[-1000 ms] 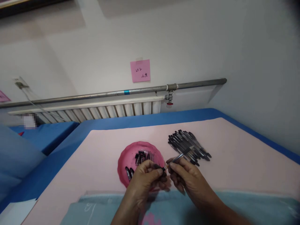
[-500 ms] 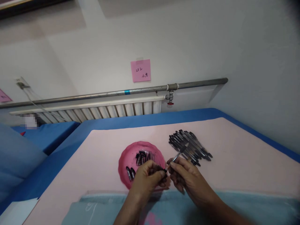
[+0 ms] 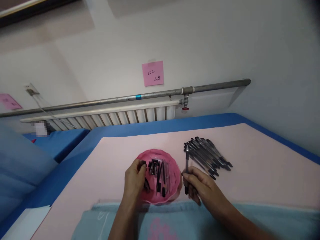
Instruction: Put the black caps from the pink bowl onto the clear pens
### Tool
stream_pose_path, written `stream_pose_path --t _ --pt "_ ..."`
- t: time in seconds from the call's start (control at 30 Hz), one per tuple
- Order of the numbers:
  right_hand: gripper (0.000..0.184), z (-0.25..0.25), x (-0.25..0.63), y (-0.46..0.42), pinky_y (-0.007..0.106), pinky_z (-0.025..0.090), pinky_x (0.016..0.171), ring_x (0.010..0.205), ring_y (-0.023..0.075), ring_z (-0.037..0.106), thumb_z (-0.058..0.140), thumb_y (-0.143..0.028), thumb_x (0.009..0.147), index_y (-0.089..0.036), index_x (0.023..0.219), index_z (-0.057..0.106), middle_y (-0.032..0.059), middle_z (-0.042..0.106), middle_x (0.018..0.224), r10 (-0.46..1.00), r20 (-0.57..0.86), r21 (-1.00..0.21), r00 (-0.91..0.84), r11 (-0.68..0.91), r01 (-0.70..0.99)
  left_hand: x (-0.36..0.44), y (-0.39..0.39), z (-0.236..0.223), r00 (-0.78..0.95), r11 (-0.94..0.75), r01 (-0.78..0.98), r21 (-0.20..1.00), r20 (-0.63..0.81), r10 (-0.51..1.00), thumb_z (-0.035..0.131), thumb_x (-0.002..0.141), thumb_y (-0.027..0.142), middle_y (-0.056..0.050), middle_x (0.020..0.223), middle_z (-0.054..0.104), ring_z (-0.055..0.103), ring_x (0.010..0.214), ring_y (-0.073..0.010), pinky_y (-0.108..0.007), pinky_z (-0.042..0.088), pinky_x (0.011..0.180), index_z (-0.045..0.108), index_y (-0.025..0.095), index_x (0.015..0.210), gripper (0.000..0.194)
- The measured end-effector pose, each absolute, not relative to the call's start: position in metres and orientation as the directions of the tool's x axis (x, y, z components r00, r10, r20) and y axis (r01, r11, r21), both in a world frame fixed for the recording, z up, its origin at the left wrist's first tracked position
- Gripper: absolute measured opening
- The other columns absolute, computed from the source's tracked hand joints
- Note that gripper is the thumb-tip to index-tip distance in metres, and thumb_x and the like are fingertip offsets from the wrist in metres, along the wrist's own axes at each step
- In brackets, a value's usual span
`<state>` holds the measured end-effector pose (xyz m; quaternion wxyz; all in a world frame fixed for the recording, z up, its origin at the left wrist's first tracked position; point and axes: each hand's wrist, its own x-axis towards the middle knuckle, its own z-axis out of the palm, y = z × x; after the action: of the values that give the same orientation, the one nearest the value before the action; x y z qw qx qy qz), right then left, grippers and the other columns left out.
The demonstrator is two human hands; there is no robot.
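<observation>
My right hand (image 3: 197, 183) grips a clear-barrelled pen (image 3: 187, 166) with black ends, held nearly upright, metal tip up, just right of a pink scalloped dish (image 3: 176, 186). At the dish's left side, my left hand (image 3: 133, 176) pinches a small black piece that looks like a pen cap (image 3: 142, 162). Inside the dish lie several black pen caps (image 3: 153, 166), dark pen parts (image 3: 160, 178) and clear tubes (image 3: 168, 173). More caps (image 3: 147, 185) are partly covered by my left hand. Many assembled pens (image 3: 205, 155) are piled beyond my right hand.
Pale pink sheeting (image 3: 117, 160) covers the blue-edged table (image 3: 160, 126). Blue-green cloth (image 3: 195, 220) lies along the near edge, with white paper (image 3: 30, 220) at left. Behind are a radiator (image 3: 135, 116), a pipe (image 3: 107, 101) and a pink note (image 3: 153, 73) on the wall.
My hands have come apart. The left moved leftward to the dish's left side, uncovering the parts inside. In my right hand the pen has turned from slanted to nearly upright.
</observation>
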<state>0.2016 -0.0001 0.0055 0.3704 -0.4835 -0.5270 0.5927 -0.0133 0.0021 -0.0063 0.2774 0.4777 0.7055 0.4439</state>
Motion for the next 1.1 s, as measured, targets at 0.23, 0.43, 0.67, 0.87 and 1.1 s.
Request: stream_pose_path --t 0.23,0.43,0.67,0.87,1.1 --pt "0.023 0.004 0.200 0.000 0.019 0.023 0.034 0.033 0.0075 0.039 0.048 -0.042 0.077 -0.022 0.067 0.042 -0.0078 0.047 0.042 0.942 -0.213 -0.977 -0.259 -0.200 0.076 0.004 0.007 -0.004 -0.228 0.134 0.770 0.624 0.074 0.971 0.047 0.076 0.015 -0.006 0.088 0.066 0.058 0.082 -0.0192 -0.030 0.040 0.074 0.065 0.020 0.082 0.019" --pt "0.022 0.003 0.200 0.001 0.019 0.023 0.035 0.034 0.0074 0.039 0.048 -0.040 0.077 -0.022 0.068 0.043 -0.0081 0.046 0.041 0.944 -0.201 -0.979 -0.262 -0.187 0.079 0.022 0.017 -0.013 -0.244 0.156 0.791 0.592 0.072 0.967 0.054 0.074 0.020 -0.013 0.086 0.064 0.056 0.084 -0.0248 -0.034 0.037 0.077 0.066 0.014 0.083 0.016" --pt "0.022 0.009 0.199 0.000 0.020 0.025 0.036 0.036 0.0086 0.041 0.049 -0.040 0.078 -0.022 0.068 0.042 -0.0082 0.046 0.043 0.948 -0.196 -0.979 -0.249 -0.177 0.097 0.021 0.015 -0.017 -0.301 0.155 0.732 0.663 0.111 0.947 0.059 0.068 0.019 -0.015 0.078 0.063 0.057 0.079 -0.0283 -0.033 0.036 0.069 0.063 0.014 0.071 0.007" --pt "0.022 0.011 0.200 -0.004 0.021 0.029 0.039 0.038 0.0090 0.041 0.049 -0.041 0.076 -0.022 0.066 0.044 -0.0081 0.043 0.044 0.931 -0.142 -0.986 -0.335 -0.101 0.135 0.011 0.007 0.000 -0.304 0.159 0.440 0.884 -0.020 0.953 0.060 0.068 0.029 -0.002 0.057 0.057 0.053 0.057 -0.0165 -0.025 0.035 0.055 0.058 0.019 0.062 0.012" --pt "0.017 0.013 0.195 -0.016 0.022 0.030 0.045 0.045 0.0098 0.039 0.050 -0.034 0.077 -0.021 0.067 0.048 -0.0069 0.039 0.051 0.875 -0.059 -0.955 -0.481 0.091 0.282 0.003 0.000 0.008 -0.195 0.177 -0.170 0.969 -0.209 0.958 0.067 0.064 0.035 0.003 0.056 0.056 0.047 0.047 -0.0074 -0.020 0.037 0.049 0.060 0.014 0.066 0.022"
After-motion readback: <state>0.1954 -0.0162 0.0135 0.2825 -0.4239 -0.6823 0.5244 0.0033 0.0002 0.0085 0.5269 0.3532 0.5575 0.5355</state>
